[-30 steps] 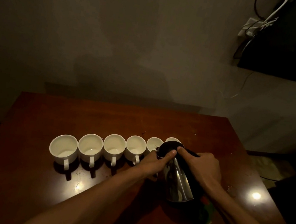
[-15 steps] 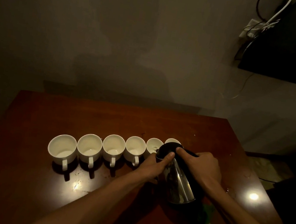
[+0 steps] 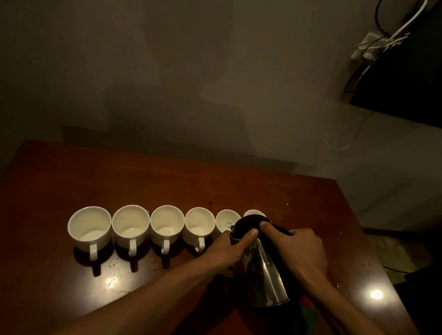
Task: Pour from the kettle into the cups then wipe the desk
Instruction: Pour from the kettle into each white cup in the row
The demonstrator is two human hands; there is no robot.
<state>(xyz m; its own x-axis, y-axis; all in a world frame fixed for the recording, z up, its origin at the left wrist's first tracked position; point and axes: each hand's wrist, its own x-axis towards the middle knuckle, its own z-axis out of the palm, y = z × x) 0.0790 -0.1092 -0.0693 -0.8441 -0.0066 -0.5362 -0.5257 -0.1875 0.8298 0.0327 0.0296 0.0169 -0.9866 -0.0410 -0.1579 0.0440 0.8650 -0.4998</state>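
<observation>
A steel kettle [image 3: 263, 275] with a black lid leans away from me toward the row of white cups. My right hand [image 3: 299, 252] grips its black handle, thumb on the lid. My left hand [image 3: 230, 250] holds the kettle's body on its left side, with the thumb up on the lid rim. Several white cups stand in a row, from the leftmost cup [image 3: 88, 229] to the rightmost cup [image 3: 254, 213], which is mostly hidden behind the lid. The kettle's spout points at the second cup from the right [image 3: 226, 222].
The dark red wooden desk [image 3: 96, 176] stands against a grey wall. A green cloth [image 3: 305, 322] lies behind the kettle near the desk's front right. Water drops glisten on the right side. A dark screen and cables [image 3: 384, 45] hang at the upper right.
Both hands stay on the kettle. My left thumb has shifted slightly on the lid rim; the kettle's tilt looks about the same.
</observation>
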